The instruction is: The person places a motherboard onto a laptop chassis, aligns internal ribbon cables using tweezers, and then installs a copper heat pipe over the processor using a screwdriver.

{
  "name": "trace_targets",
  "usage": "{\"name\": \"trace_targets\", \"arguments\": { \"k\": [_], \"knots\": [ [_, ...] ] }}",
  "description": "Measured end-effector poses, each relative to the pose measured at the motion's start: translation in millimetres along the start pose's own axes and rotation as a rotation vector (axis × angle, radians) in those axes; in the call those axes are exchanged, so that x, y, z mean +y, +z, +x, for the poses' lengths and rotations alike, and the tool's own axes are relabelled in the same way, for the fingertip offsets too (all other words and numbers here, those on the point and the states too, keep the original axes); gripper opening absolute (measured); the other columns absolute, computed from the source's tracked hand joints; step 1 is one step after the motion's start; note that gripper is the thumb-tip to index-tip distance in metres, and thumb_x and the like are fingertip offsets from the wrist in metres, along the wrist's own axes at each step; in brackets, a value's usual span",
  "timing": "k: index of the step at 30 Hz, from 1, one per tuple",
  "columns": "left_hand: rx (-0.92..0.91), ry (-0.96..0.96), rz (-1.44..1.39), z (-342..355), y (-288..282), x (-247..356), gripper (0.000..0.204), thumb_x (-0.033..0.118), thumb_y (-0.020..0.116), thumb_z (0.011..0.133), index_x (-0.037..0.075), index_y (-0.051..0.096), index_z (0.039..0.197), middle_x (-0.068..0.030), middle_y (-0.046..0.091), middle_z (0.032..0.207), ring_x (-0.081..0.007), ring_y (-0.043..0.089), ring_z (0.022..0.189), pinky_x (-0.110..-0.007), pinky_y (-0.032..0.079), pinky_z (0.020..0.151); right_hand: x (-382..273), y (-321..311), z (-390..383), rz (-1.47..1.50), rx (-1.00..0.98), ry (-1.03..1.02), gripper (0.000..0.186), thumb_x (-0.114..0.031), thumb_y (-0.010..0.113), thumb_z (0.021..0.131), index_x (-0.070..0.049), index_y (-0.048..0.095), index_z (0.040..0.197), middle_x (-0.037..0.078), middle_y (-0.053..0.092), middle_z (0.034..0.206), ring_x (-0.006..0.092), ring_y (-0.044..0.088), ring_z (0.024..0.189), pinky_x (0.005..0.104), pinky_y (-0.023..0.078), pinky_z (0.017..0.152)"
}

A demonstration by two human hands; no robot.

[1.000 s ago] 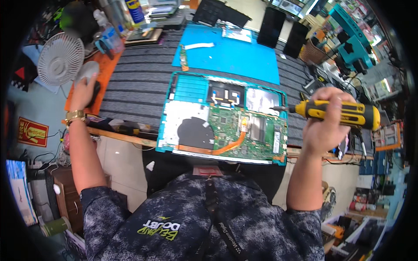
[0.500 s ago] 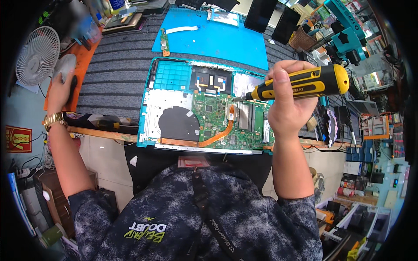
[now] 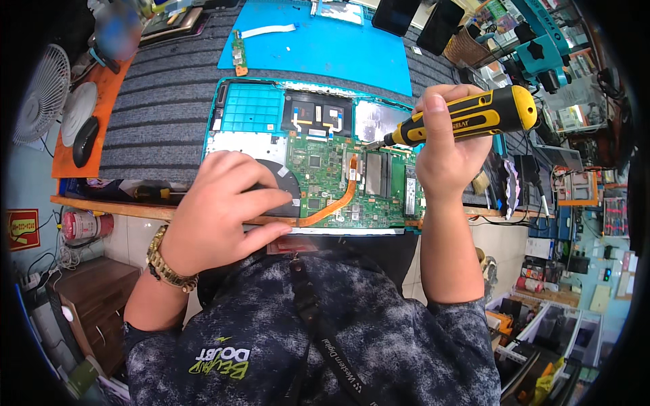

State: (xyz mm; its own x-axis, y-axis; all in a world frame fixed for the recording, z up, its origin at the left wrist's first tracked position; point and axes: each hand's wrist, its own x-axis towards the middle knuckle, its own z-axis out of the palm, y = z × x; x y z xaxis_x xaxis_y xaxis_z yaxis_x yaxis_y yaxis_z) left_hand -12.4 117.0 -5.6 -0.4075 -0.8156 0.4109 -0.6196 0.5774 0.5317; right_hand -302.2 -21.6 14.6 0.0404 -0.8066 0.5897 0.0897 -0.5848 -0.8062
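An opened teal laptop base (image 3: 254, 108) lies before me with its green circuit board (image 3: 318, 177) bare. My right hand (image 3: 447, 162) is closed around a yellow and black power screwdriver (image 3: 474, 118). Its bit points left, at the board's upper part just above the top of the copper heat pipe (image 3: 344, 203); I cannot tell whether it touches. My left hand (image 3: 220, 206) hovers over the black fan (image 3: 288, 179) at the board's left, fingers and thumb apart, with nothing seen in it. It hides much of the fan and the pipe's left end.
Beyond the laptop lies a blue mat (image 3: 325, 51) with a small green board (image 3: 240, 54) and white ribbon cable on it. A black mouse (image 3: 85, 142) and white fan (image 3: 44, 95) stand at the left. A teal microscope (image 3: 542, 54) rises at the far right.
My left hand has left the mouse and come right, over the laptop's fan. The right hand still holds the screwdriver, its bit over the same area of the board.
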Motion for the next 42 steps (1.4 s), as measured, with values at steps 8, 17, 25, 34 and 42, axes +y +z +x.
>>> {"name": "trace_targets", "arguments": {
  "k": [8, 17, 25, 34, 42],
  "knots": [
    [-0.052, -0.026, 0.022, -11, 15, -8, 0.035, 0.025, 0.104, 0.076, 0.012, 0.091, 0.105, -0.0008, 0.072, 0.097, -0.0255, 0.067, 0.1, -0.045, 0.048, 0.098, 5, 2, 1, -0.017, -0.017, -0.015, 0.021, -0.004, 0.088, 0.106, -0.006, 0.068, 0.111, 0.001, 0.074, 0.098, 0.0087, 0.068, 0.084, 0.0275, 0.056, 0.077],
    [-0.06, -0.011, 0.019, -12, 16, -9, 0.027, 0.023, 0.105, 0.076, 0.014, 0.09, 0.096, 0.0021, 0.07, 0.09, -0.0242, 0.068, 0.098, -0.046, 0.048, 0.1, 8, 9, 0, -0.023, -0.174, -0.037, 0.022, -0.001, 0.087, 0.105, -0.005, 0.066, 0.113, 0.002, 0.073, 0.098, 0.0082, 0.067, 0.083, 0.0258, 0.054, 0.075],
    [-0.076, -0.014, 0.015, -11, 15, -10, 0.027, 0.022, 0.105, 0.076, 0.014, 0.09, 0.096, 0.0031, 0.071, 0.09, -0.0242, 0.068, 0.099, -0.047, 0.048, 0.101, 10, 9, 2, -0.06, -0.215, -0.019, 0.024, -0.003, 0.082, 0.107, -0.004, 0.062, 0.119, 0.007, 0.076, 0.102, 0.0111, 0.067, 0.086, 0.0292, 0.056, 0.079],
    [-0.084, -0.012, 0.022, -9, 14, -9, 0.026, 0.022, 0.105, 0.076, 0.014, 0.091, 0.096, 0.0036, 0.071, 0.089, -0.0239, 0.067, 0.099, -0.047, 0.048, 0.1, 12, 5, 5, -0.051, -0.247, -0.003, 0.024, -0.004, 0.082, 0.108, -0.004, 0.061, 0.12, 0.009, 0.076, 0.104, 0.0124, 0.068, 0.089, 0.0302, 0.058, 0.082],
    [-0.091, -0.009, 0.015, -7, 12, -9, 0.026, 0.024, 0.105, 0.077, 0.015, 0.09, 0.096, 0.0036, 0.071, 0.09, -0.0238, 0.067, 0.098, -0.046, 0.048, 0.1, 12, 5, 6, -0.023, -0.25, -0.01, 0.027, -0.002, 0.083, 0.107, -0.004, 0.061, 0.122, 0.008, 0.075, 0.103, 0.0122, 0.069, 0.087, 0.0298, 0.058, 0.08]
  ]
}}
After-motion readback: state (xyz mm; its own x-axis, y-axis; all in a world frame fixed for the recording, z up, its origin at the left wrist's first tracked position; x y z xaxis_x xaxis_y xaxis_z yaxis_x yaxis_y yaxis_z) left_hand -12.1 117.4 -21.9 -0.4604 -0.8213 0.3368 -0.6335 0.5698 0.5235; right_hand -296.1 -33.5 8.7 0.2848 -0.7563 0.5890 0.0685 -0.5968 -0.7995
